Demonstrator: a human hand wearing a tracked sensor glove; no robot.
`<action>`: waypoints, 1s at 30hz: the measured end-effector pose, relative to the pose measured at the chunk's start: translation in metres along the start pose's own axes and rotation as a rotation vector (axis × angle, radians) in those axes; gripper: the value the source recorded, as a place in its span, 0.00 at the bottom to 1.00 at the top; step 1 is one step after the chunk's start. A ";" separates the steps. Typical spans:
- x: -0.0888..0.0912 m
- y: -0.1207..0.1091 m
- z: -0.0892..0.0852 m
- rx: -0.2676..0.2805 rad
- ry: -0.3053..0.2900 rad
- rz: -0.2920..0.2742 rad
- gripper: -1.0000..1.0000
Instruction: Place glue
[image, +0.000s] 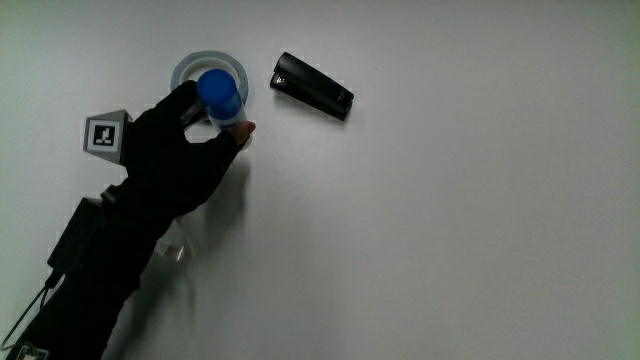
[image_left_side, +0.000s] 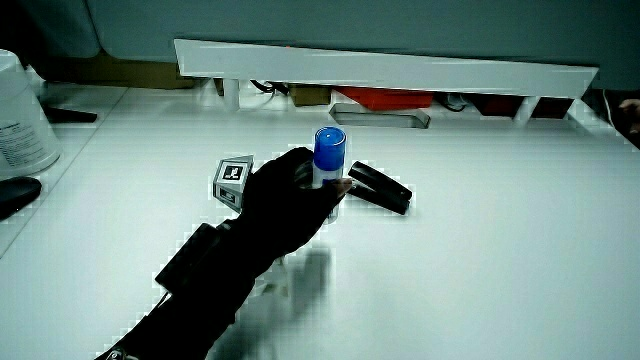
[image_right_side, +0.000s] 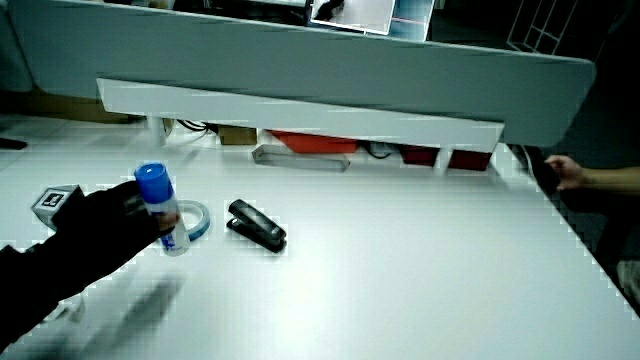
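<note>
A glue stick (image: 221, 97) with a blue cap stands upright in the grasp of the black-gloved hand (image: 185, 150). In the main view it is over the edge of a roll of clear tape (image: 190, 66). In both side views the glue stick (image_left_side: 329, 158) (image_right_side: 160, 205) shows above the fingers, with its base near the table. The patterned cube (image: 105, 134) sits on the back of the hand (image_left_side: 285, 195) (image_right_side: 100, 235). A black stapler (image: 312, 86) lies on the table beside the tape roll.
The stapler (image_left_side: 380, 189) (image_right_side: 257, 226) lies flat close to the hand. The tape roll (image_right_side: 195, 218) lies beside the glue. A low white partition (image_left_side: 390, 70) (image_right_side: 300, 115) runs along the table's edge farthest from the person. A white container (image_left_side: 22, 115) stands at the table's edge.
</note>
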 end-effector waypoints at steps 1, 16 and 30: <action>-0.003 0.003 0.001 0.008 0.006 0.007 0.50; -0.035 0.013 -0.003 0.074 0.059 0.089 0.50; -0.041 0.008 -0.007 0.071 0.043 0.123 0.43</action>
